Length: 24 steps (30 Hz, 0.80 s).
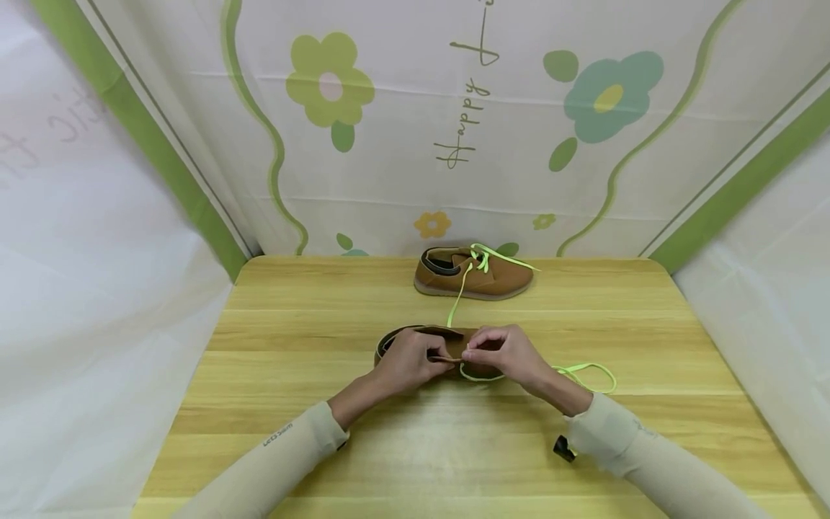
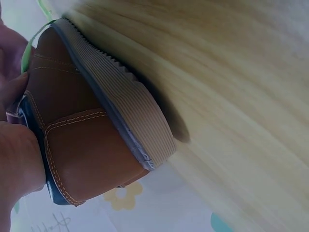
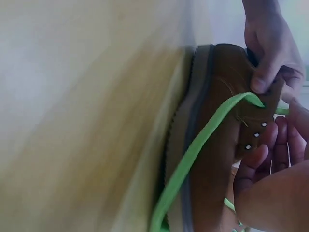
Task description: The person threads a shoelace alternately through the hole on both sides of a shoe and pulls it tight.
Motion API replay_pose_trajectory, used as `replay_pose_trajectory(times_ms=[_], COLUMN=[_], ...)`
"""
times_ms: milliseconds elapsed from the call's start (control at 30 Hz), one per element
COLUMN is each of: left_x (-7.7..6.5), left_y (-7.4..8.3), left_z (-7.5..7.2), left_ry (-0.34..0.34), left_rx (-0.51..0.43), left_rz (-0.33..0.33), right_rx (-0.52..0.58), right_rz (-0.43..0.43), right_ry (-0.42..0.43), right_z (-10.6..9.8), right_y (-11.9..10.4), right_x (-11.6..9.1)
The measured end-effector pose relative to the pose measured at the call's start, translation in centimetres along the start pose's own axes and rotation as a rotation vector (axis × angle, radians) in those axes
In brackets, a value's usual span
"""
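A brown near shoe (image 2: 89,150) rests sole-down on the wooden worktop (image 1: 311,331), under both hands, its toe toward the person's right. The left hand (image 1: 408,358) pinches the edge of its eyelet flap (image 3: 252,115) between thumb and fingers, holding it up. The right hand (image 1: 512,355) meets it there, thumb and fingertips closed together; it seems to grip the short end of a green lace (image 3: 189,154), though the fingers partly hide it. That lace passes through an eyelet in the flap, beside three bare eyelets (image 3: 256,135); its long part drops past the shoe's side and loops onto the worktop beyond the right wrist. Behind stands a matching far shoe (image 1: 502,281) with green laces (image 1: 483,256), near a white curtain (image 1: 389,166) printed with flowers
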<state>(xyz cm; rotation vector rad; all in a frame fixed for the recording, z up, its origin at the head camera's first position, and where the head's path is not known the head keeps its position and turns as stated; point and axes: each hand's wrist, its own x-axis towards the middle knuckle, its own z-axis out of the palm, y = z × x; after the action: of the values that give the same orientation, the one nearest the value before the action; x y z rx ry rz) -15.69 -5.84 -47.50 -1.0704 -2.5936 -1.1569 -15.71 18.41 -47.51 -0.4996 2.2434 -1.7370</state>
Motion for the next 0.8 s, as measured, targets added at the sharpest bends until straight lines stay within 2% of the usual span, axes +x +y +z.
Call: replay_pose_trajectory(times_ms=[233, 367, 567, 800], left_x=[0.1, 0.1, 0.0, 0.1], left_y=[-0.1, -0.2, -0.2, -0.2], left_z=[0.1, 0.1, 0.1, 0.1], left_ry=[-0.011, -0.016, -0.021, -0.032], left_rx=[-0.015, -0.025, -0.038, -0.035], left_rz=[-0.042, -0.044, -0.054, -0.065], right_rx=[0.011, 0.051, 0.164, 0.356], right_rz=[-0.024, -0.030, -0.060, -0.126], right_ry=[0.082, 0.133, 0.179, 0.312], right_z=[-1.8, -3.0, -5.1, -8.0], right_y=[-0.3, -0.5, -1.0, -2.1], right_x=[-0.4, -0.9, -1.4, -1.4])
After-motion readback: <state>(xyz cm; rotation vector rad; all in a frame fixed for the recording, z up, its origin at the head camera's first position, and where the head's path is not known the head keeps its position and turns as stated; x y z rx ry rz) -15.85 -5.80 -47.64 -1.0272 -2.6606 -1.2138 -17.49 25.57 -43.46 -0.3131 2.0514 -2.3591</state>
